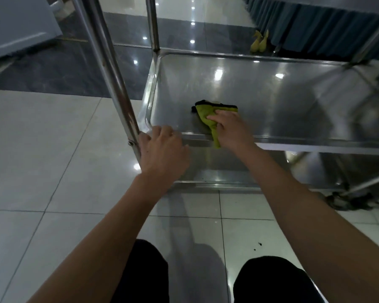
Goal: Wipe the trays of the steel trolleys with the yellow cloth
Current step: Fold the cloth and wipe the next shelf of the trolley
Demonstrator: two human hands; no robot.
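Knees in black trousers [140, 274] sit closest to me at the bottom of the view, on pale floor tiles [42, 160], so I am crouched low in front of the steel trolley [271, 145]. My left hand [162, 149] rests on the near left corner of the middle tray [271, 95], fingers curled over the rim just beside the upright post [109, 68], steadying the frame. My right hand [230, 130] presses the yellow cloth [206, 117] flat against the tray floor near the front edge; the fingers lie spread over the cloth, and a tail of it hangs over the tray's lip under my palm. The cloth has a dark edge showing at its far side.

As for progress, I judge this tray as only partly wiped: the cloth sits in the near left part, and the wide stretch of steel to the right and toward the back still needs passes, though the shine tells me little about what is already clean. Below it, the lower tray [217, 169] shows a few dark specks near its front edge, so I take that one as still to do. Whether any tray above has been done I cannot tell, since none is in view. Further off, blue pleated drapery [315, 25] hangs at the back.
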